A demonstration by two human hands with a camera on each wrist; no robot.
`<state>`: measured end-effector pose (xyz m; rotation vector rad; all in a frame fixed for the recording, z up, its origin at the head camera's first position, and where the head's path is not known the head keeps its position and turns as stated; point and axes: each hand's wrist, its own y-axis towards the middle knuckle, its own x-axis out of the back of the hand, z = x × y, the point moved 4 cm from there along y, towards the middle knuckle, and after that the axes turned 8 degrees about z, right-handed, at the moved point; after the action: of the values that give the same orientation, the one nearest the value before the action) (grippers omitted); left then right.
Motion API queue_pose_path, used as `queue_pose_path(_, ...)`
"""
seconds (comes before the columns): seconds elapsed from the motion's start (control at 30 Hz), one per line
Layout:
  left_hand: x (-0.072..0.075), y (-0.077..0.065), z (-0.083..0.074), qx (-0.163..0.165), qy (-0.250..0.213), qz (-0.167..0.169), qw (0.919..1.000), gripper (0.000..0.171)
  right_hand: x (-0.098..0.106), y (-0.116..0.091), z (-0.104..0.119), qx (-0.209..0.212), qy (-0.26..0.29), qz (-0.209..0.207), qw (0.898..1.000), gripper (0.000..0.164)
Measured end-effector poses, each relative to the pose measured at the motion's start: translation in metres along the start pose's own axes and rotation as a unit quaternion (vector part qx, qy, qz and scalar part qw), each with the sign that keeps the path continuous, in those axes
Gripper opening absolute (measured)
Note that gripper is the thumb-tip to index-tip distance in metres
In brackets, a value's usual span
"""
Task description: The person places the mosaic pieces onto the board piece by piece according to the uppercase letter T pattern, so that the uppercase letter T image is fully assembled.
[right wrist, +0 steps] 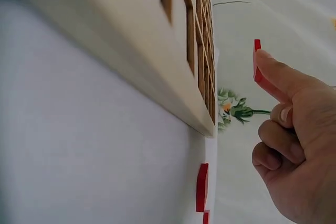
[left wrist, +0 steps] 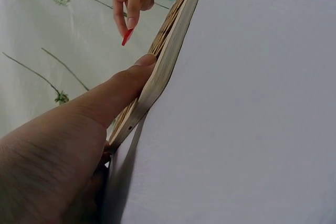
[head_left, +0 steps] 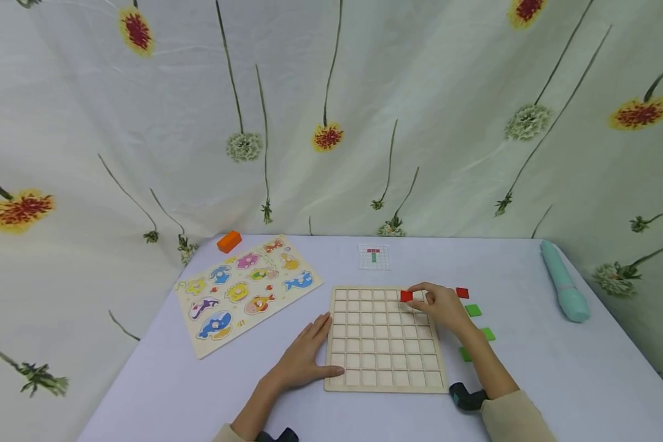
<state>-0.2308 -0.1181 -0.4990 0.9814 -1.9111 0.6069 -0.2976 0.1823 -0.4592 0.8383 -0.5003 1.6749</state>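
Currently, right hand pinches red square tile, held above wooden grid board, over far row, right of middle; left hand, fingers extended, touches board's left edge, farther from tile.

Table: pale, faintly lilac-white top, straight far edge. Curtain: off-white, lightly creased, hanging behind the table and along both its sides. Printed with red-and-yellow flowers left, right and above the table; white puffy blooms; long thin stems. Light soft, diffuse across the table.
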Motion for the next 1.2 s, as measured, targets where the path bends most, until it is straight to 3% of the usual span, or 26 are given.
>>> queue_pose_path(0.2,0.001,0.000,0.005,0.009,-0.001,-0.002,1.0000,0.107,-0.005,0.001,0.011,-0.009,-0.015,0.003,1.000,0.035)
queue_pose_path(0.57,0.000,0.000,0.008,0.010,-0.003,-0.010,0.9999,0.107,-0.029,0.002,0.031,0.053,0.006,0.012,0.998,0.030)
queue_pose_path(0.83,0.000,0.000,0.003,0.005,-0.013,0.000,0.9999,0.106,-0.058,0.015,0.042,0.036,0.004,0.011,0.999,0.031)
queue_pose_path(1.07,0.000,0.000,0.000,-0.003,-0.012,0.002,0.9999,0.105,-0.069,0.020,0.045,0.027,0.014,0.017,0.999,0.030)
queue_pose_path(1.2,-0.001,0.000,0.001,-0.001,-0.003,0.000,1.0000,0.105,-0.072,0.022,0.048,0.033,-0.007,0.011,0.999,0.030)
